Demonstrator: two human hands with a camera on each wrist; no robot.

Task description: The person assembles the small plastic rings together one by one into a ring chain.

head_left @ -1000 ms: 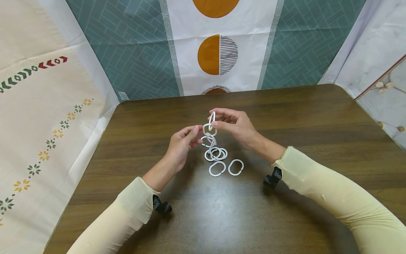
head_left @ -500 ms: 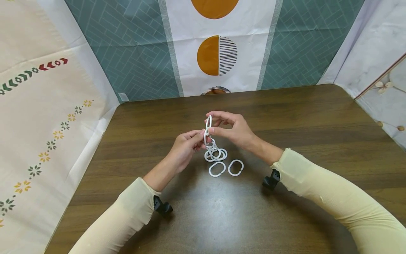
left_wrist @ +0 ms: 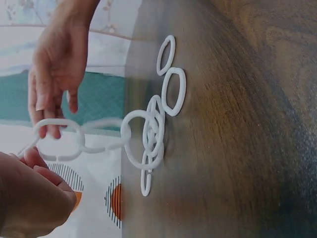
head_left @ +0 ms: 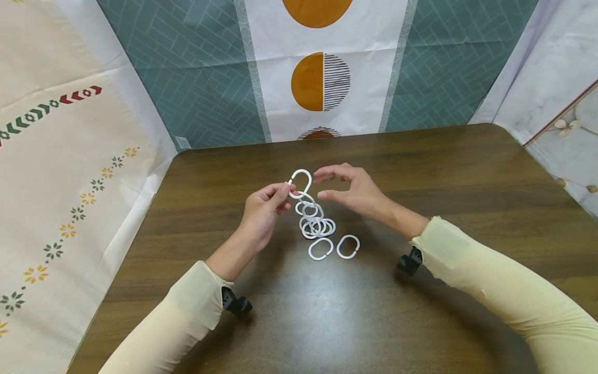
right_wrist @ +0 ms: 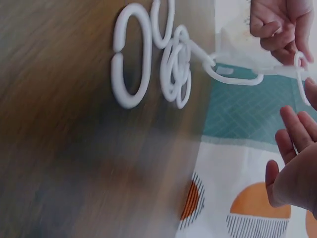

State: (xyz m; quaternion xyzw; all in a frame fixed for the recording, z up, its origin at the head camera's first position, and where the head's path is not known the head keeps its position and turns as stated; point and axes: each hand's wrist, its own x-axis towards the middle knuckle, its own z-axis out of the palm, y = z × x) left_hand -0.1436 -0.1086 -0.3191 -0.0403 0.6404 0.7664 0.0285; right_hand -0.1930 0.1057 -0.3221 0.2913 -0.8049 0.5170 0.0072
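Observation:
My left hand point(head_left: 263, 210) pinches a white plastic C-shaped link point(head_left: 310, 181), the top one of a chain, between thumb and fingers. From it the chain point(left_wrist: 81, 141) slants down to a bunch of joined links point(head_left: 333, 228) on the table. Close beside the top link, on its right, is my right hand point(head_left: 357, 189), its fingers apart and holding nothing. In the right wrist view its thumb point(right_wrist: 311, 92) lies very near that link; I cannot tell if they touch. Two loose links, a left one point(head_left: 310, 252) and a right one point(head_left: 357, 243), lie nearer me.
The brown wooden table point(head_left: 444, 171) spreads around the links on all sides. A patterned cloth point(head_left: 210, 93) hangs behind its far edge, and a cream embroidered cloth point(head_left: 56, 176) hangs at the left. Each wrist wears a small black camera point(head_left: 235, 303).
The top link has passed from the right hand's fingers to the left hand. The left hand then shifted left with the chain, while the right hand let go and drew back right.

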